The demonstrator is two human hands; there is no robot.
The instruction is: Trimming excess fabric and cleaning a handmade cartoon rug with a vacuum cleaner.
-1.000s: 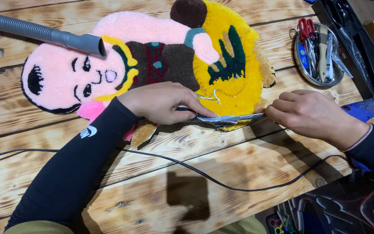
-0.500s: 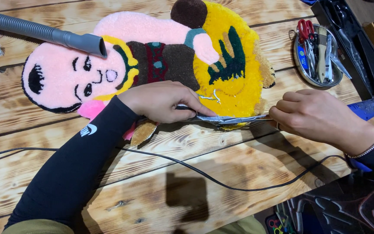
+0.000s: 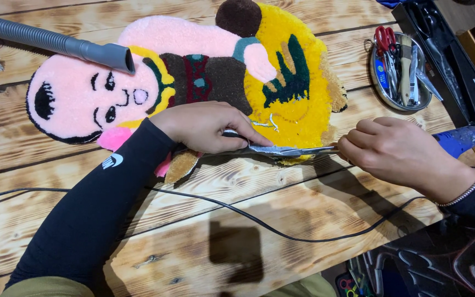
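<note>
little has moved: right hand (image 3: 399,154) holds scissors (image 3: 287,149), left hand (image 3: 207,127) presses rug (image 3: 281,77) near hose (image 3: 56,43).

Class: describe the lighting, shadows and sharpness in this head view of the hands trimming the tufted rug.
Head view: warm, even light; sharp throughout; a dark blocky shadow on the wooden table below the black cable; faint glare on the scissors between left hand and right hand.
</note>
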